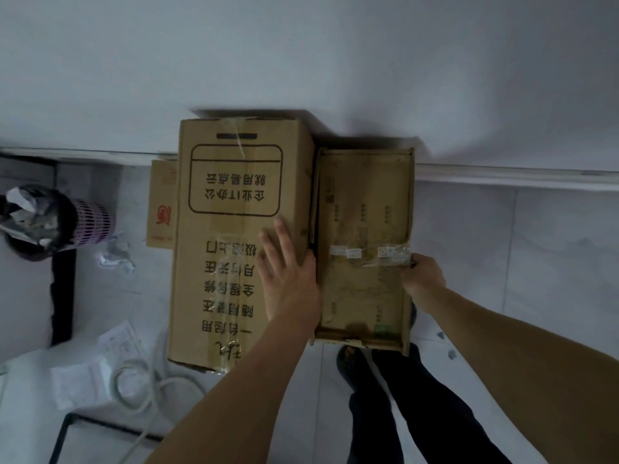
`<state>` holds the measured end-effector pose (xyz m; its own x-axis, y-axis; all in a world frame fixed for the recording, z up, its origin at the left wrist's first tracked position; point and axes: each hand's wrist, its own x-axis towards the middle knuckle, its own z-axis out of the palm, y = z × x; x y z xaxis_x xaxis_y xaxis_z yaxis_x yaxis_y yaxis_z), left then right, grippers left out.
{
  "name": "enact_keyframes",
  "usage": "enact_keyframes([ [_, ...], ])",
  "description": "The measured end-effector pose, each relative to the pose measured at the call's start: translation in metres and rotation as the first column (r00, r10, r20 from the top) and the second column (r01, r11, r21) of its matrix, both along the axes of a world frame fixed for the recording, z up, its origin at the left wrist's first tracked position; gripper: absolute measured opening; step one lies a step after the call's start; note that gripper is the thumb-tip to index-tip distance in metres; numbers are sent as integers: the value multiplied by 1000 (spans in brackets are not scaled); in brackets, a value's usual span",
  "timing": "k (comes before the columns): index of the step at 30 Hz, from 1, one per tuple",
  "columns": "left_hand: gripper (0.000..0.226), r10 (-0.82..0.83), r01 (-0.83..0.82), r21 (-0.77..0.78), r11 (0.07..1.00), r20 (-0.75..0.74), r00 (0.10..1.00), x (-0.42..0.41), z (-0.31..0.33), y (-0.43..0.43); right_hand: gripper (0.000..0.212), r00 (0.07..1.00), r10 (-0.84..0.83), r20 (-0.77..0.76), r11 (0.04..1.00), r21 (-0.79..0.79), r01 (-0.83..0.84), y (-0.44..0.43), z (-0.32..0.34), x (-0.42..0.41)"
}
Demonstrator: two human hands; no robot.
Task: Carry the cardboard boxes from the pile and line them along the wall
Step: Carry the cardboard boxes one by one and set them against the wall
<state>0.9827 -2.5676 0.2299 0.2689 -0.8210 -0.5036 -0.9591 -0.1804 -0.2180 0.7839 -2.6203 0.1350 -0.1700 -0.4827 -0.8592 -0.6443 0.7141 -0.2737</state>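
A tall brown cardboard box (234,236) with black printed characters stands against the white wall (301,61). Right beside it, touching, is a flatter cardboard box (363,209) with tape across its top, also against the wall. My left hand (284,272) lies flat with fingers spread on the tall box's top, its thumb over the edge toward the flat box. My right hand (423,276) grips the right edge of the flat box. A small box (160,205) with a red mark peeks out on the left behind the tall box.
A purple perforated bin (60,219) with a dark bag of rubbish stands at the left. Crumpled paper (115,256), sheets (120,343) and a white cable (147,386) lie on the tiled floor. My legs and shoes (385,390) stand just below the flat box.
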Motion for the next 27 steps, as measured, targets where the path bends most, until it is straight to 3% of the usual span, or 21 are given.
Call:
enact_keyframes([
  [3, 30, -17, 17, 9, 1000, 3, 1000, 2, -1, -1, 22, 999, -11, 30, 999, 38, 10, -2, 0, 0],
  [6, 28, -13, 17, 74, 997, -52, 999, 6, 10, -5, 22, 996, 76, 49, 992, 99, -81, -10, 7, 0],
  [9, 29, 2, 21, 151, 988, -146, 989, 15, 32, -13, 24, 988, 131, 81, 989, 55, -136, -15, 41, 2],
  [12, 40, 21, 32, 253, 967, -203, 979, 20, 64, -23, 21, 991, 57, 122, 998, 10, -59, -9, 89, -5],
  [16, 36, 16, 59, 206, 977, -344, 939, 7, 113, -19, 31, 982, -130, 139, 991, -16, 133, 21, 150, -27],
  [20, 39, -73, 215, 231, 949, -504, 861, -16, 158, 2, 35, 954, -278, 111, 954, -85, 288, 70, 201, -53],
  [27, 40, -440, 577, 226, 785, -452, 776, -68, 229, 53, 32, 934, -355, 37, 921, -154, 357, 202, 285, -102],
])
